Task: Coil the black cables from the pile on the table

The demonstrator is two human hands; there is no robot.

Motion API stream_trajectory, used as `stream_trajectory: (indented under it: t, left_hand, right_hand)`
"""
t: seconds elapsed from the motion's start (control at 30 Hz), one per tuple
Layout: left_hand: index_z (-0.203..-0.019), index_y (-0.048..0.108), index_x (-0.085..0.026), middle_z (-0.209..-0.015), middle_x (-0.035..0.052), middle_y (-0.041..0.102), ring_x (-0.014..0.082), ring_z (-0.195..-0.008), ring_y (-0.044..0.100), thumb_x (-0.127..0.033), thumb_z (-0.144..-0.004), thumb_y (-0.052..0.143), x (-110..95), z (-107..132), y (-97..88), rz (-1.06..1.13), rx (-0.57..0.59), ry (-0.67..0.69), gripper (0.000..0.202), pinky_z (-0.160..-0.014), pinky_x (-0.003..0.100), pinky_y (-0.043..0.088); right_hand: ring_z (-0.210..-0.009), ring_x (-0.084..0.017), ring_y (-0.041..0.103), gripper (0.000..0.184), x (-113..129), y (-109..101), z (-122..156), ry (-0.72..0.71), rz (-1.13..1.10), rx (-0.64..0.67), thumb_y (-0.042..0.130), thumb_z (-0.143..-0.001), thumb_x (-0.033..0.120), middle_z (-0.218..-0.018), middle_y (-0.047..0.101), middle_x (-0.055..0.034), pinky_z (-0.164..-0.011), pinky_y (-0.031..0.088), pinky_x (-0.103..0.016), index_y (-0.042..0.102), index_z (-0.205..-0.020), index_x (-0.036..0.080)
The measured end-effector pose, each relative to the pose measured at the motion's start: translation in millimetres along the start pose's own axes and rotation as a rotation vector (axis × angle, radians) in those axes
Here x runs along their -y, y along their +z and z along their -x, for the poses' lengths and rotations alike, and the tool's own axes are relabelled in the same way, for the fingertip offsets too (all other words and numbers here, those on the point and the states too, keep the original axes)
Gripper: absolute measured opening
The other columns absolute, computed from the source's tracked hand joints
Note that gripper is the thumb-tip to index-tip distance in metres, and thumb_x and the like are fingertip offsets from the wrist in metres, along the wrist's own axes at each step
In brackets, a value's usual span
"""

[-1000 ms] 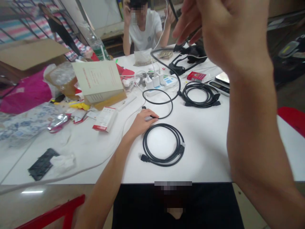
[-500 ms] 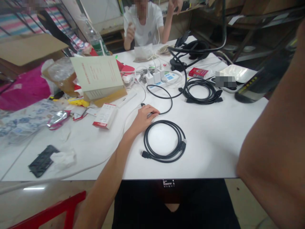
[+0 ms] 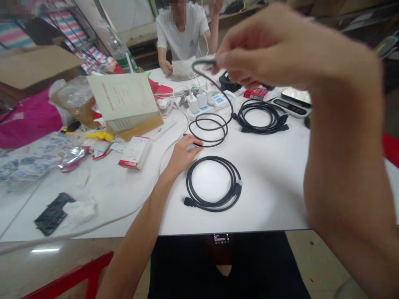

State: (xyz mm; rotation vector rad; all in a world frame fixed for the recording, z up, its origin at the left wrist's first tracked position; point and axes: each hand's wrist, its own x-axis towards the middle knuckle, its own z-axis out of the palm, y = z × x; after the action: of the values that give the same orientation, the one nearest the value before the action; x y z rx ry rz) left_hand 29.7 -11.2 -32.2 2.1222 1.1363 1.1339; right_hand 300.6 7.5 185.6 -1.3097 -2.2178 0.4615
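Note:
A black cable [image 3: 225, 129] lies in loose loops on the white table, its far length rising into the air. My left hand [image 3: 186, 150] rests on the table with its fingers closed on the cable's near end. Raised high at the upper right, my right hand [image 3: 258, 52] pinches the lifted length of the same cable. Just in front of my left hand lies a neatly coiled black cable [image 3: 190, 185] with its plug showing at the lower left. Another coiled black cable [image 3: 246, 129] sits farther back, right of the loose loops.
Behind the loops stands a power strip [image 3: 222, 99] with white chargers. Left are a white-and-red box [image 3: 135, 153], an open booklet [image 3: 124, 95] and a black packet [image 3: 52, 214]. A digital scale [image 3: 289, 107] sits at the back right. Across the table is a person [image 3: 182, 35].
My right hand has swung into view from the upper right, still on the cable. An additional loop now lies by my left hand, which stays in place. The person opposite has lowered one hand.

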Motion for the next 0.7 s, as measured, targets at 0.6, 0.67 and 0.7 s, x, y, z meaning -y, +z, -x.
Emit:
stream_trajectory:
  t: [0.6, 0.67, 0.7]
  left_hand:
    - [-0.099, 0.069, -0.022, -0.107, 0.0071, 0.07, 0.0217, -0.104, 0.068, -0.038, -0.097, 0.077, -5.3, -3.0, -1.2, -0.025, -0.164, 0.018, 0.017, -0.093, 0.035, 0.06]
    - [-0.108, 0.069, -0.023, -0.116, 0.0092, 0.068, 0.0227, -0.112, 0.067, -0.039, -0.099, 0.074, -3.2, -3.4, -0.8, -0.018, -0.213, 0.019, 0.02, -0.093, 0.036, 0.061]
    - [-0.114, 0.067, -0.023, -0.121, 0.0099, 0.067, 0.0233, -0.116, 0.066, -0.04, -0.098, 0.075, -1.6, -3.6, -0.5, -0.021, -0.245, 0.009, 0.024, -0.093, 0.036, 0.061]
  right_hand:
    - [-0.069, -0.017, 0.065, 0.05, -10.6, 128.4, -41.6, 0.068, 0.275, 0.75, 0.066, -0.097, 0.063, -0.07, 0.067, -0.0056, -0.07, 0.048, -0.029, 0.072, -0.085, 0.015]
    - [-0.072, -0.017, 0.066, 0.042, -11.0, 125.5, -43.5, 0.05, 0.294, 0.739, 0.066, -0.1, 0.053, -0.075, 0.07, -0.0064, -0.072, 0.048, -0.029, 0.072, -0.086, 0.014]
    - [-0.074, -0.017, 0.067, 0.039, -11.4, 122.4, -44.5, 0.052, 0.287, 0.719, 0.064, -0.101, 0.049, -0.076, 0.07, -0.007, -0.074, 0.048, -0.03, 0.072, -0.087, 0.014]
